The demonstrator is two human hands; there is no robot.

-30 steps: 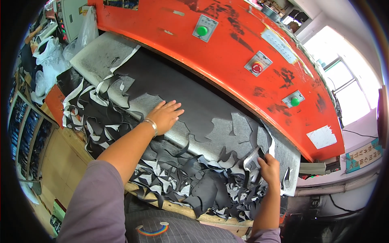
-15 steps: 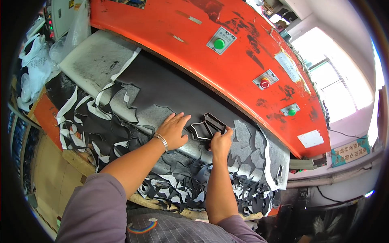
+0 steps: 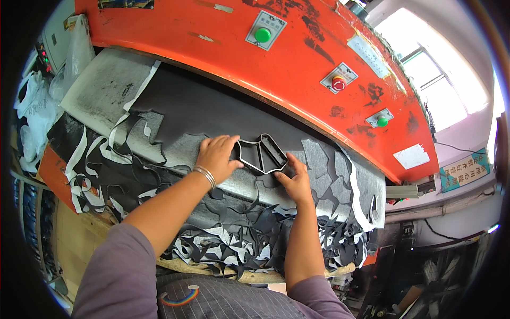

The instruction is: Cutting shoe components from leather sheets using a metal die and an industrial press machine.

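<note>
A metal cutting die (image 3: 273, 150), an outline of thin walls with a bar across it, lies at the near edge of a dark sheet (image 3: 196, 101) on the press bed. My left hand (image 3: 215, 155) is at the die's left end, index fingertip and thumb on either side of its corner. A silvery bangle circles that wrist. My right hand (image 3: 296, 182) grips the right end between thumb and fingers. Left of the die, the sheet's near edge is jagged with cut-out shapes.
An orange press beam (image 3: 212, 58) spans the far side, bearing green buttons (image 3: 262, 35) and a red stop button (image 3: 338, 83). Dark and white scraps (image 3: 228, 244) pile along the near edge. A pale pad (image 3: 101, 80) shows at left, with plastic bags (image 3: 34, 101) beyond it.
The die has turned and now lies flatter across the sheet's edge. My left hand has closed in on its left end, and my right hand has shifted its grip along the right end.
</note>
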